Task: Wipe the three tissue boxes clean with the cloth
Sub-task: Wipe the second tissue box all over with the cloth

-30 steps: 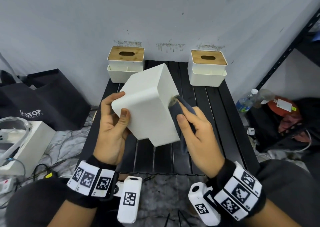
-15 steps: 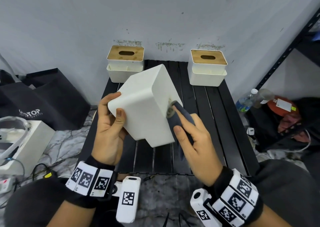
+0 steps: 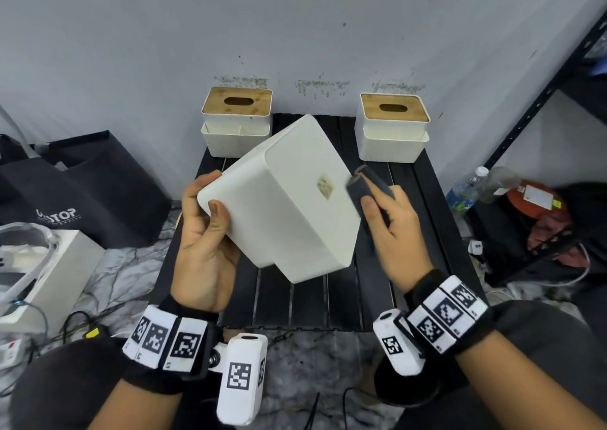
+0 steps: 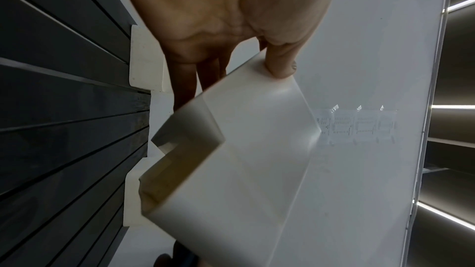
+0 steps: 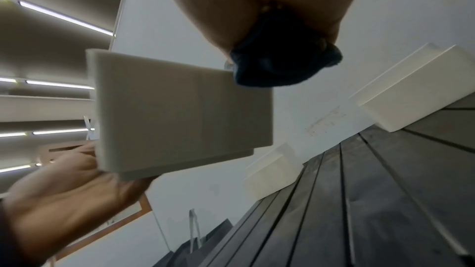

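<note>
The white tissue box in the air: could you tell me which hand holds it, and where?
The left hand grips the tissue box at its near-left corner. The right hand holds the cloth.

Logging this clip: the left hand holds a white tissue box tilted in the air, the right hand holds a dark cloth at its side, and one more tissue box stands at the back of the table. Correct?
Not quite: two more tissue boxes stand at the back, one left and one right, as the head view shows. The rest holds: the left hand holds the white tissue box tilted in the air, and the right hand holds the dark cloth at its side.
</note>
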